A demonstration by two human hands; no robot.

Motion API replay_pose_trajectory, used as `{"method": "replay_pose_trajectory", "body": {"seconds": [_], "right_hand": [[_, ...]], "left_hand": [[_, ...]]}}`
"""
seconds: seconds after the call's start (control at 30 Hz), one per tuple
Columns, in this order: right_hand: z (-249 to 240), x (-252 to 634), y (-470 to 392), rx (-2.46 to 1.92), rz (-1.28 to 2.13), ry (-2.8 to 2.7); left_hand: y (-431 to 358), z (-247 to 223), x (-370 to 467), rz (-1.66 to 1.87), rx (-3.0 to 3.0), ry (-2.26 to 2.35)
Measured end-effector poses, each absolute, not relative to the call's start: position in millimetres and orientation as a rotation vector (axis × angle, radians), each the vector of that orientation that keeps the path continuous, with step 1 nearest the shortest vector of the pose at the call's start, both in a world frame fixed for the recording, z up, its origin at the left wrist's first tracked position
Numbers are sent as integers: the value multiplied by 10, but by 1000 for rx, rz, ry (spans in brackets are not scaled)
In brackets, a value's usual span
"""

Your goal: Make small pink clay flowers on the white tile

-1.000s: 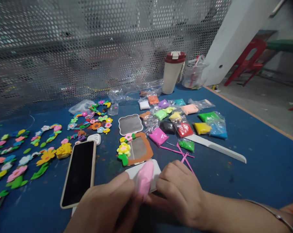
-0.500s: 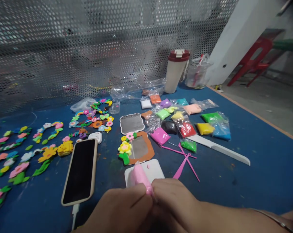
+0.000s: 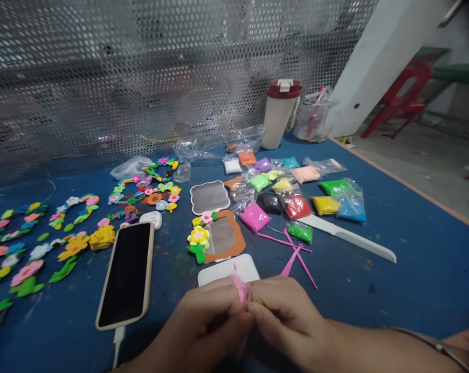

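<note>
A light pink clay packet (image 3: 241,288) is pinched between both hands at the lower middle. My left hand (image 3: 214,316) closes on it from the left, and my right hand (image 3: 290,316) grips it from the right, fingertips touching. Most of the packet is hidden by the fingers. Just beyond the hands lies a white tray (image 3: 218,270) with a small pink bit on it. Behind that is a mirror frame (image 3: 234,235) coated in brown clay, with clay flowers on its left side. A plain white-edged mirror (image 3: 210,198) lies farther back.
A phone (image 3: 127,274) with a cable lies left, near clay-flower pieces (image 3: 74,246). Coloured clay packets (image 3: 257,216), pink tools (image 3: 304,264) and a white comb (image 3: 349,238) lie right. A tumbler (image 3: 276,116) and plastic bag (image 3: 315,119) stand by the mesh panel.
Both hands have drawn together over the pink packet and turned, so less of it shows. The packet no longer points up over the tray. The view has shifted slightly.
</note>
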State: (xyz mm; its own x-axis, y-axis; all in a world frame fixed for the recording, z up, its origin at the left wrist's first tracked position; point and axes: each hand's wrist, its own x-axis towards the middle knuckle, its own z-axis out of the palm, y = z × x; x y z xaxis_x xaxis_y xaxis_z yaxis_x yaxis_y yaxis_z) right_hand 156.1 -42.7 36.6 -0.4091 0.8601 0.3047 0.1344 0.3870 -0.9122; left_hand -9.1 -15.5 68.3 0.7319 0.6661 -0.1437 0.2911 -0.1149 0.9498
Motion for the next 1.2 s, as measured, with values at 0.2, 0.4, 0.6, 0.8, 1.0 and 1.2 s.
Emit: {"method": "replay_pose_trajectory", "body": {"seconds": [0.2, 0.4, 0.6, 0.8, 1.0, 1.2], "right_hand": [[390, 1586, -437, -915, 1144, -1697], [364, 1691, -357, -880, 980, -1691], [297, 1739, -203, -934, 752, -1791], [264, 1703, -176, -1031, 897, -1848], [284, 1721, -184, -1111, 802, -1779], [287, 1718, -186, -1081, 791, -1800]], "left_hand": [[-148, 673, -131, 470, 1657, 835], [-46, 663, -196, 701, 1671, 996], [70, 678, -224, 637, 1148, 934], [135, 623, -201, 724, 1303, 1053], [197, 679, -287, 752, 1831, 1186], [191, 690, -292, 837, 1901, 1231]]}}
